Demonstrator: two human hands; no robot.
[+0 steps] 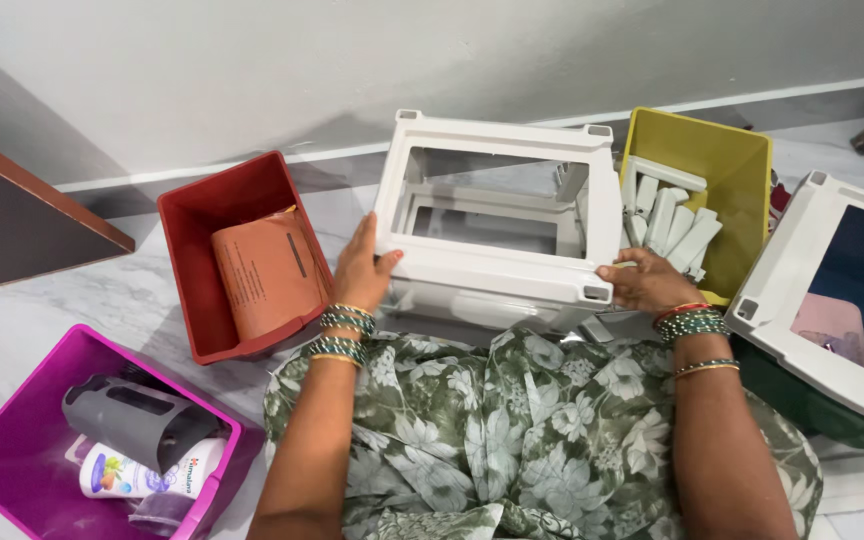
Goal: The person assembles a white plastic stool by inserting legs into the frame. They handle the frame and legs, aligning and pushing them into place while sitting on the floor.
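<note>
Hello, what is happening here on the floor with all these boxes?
A person sitting on the floor holds a white plastic frame with both hands: the left hand grips its left side and the right hand its right front corner. Around it stand open bins. The red bin holds a brown envelope, the yellow bin holds white plastic pieces, and the purple bin holds a grey holder and a white tube. Another white frame is at the right.

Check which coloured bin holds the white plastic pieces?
The yellow bin, just beyond the right hand. The red bin holds an orange-brown packet; the magenta bin holds a grey holder and a bottle.
</note>
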